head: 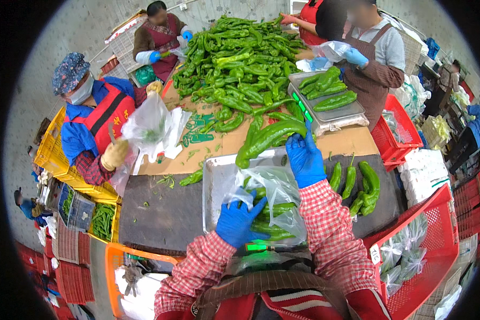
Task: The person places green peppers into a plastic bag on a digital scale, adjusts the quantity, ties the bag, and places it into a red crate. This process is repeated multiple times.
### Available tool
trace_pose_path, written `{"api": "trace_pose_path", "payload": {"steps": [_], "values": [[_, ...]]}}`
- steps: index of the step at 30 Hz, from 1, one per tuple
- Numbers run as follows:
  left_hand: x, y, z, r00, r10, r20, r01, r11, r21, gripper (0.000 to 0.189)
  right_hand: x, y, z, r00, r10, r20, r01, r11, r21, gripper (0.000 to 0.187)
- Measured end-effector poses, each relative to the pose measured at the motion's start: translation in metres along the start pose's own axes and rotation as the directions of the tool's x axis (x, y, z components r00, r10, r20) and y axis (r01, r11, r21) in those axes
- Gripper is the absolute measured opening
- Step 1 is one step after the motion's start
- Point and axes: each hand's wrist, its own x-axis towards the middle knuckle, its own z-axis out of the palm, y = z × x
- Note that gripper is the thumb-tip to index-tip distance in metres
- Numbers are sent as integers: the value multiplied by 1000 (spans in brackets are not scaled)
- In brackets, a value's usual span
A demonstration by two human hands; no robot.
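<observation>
My right hand [305,159], in a blue glove, holds a long, curved green pepper [270,138] above the metal scale tray [216,176]. On that tray lies a clear plastic bag [282,186] with several green peppers [278,209] inside. My left hand [237,222], gloved in blue too, grips the near left side of the bag with its fingers spread around the plastic. Part of a green-lit display [257,247] shows below the tray. Several loose peppers [350,182] lie on the dark table surface right of my right forearm.
A large heap of green peppers [244,60] covers the far table. Another scale [336,106] with peppers stands at the back right. Co-workers stand around the table, one [100,116] at the left with a plastic bag. A red crate [436,256] with filled bags is at my right, an orange crate [112,272] at my left.
</observation>
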Motion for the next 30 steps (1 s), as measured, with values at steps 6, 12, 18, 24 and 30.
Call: {"api": "trace_pose_path", "payload": {"steps": [6,12,18,24,30], "values": [[30,-6,23,983,-157,-91,163,985,58,64,20,-50,54,896,-54,440,52,999,17,29],[100,-16,28,919,-353,-178,336,934,-118,52,-21,-119,100,876,-36,481,181,949,-258,39],[27,-40,-17,928,-233,-291,-4,775,-631,45,-96,-121,77,977,-65,201,191,675,-712,44],[-109,-22,-65,733,-603,-314,77,533,-843,61,-127,-29,62,979,139,146,73,429,-900,48],[-159,69,-7,633,-772,-60,162,207,-965,67,-177,95,63,713,701,2,-396,406,-823,44]]}}
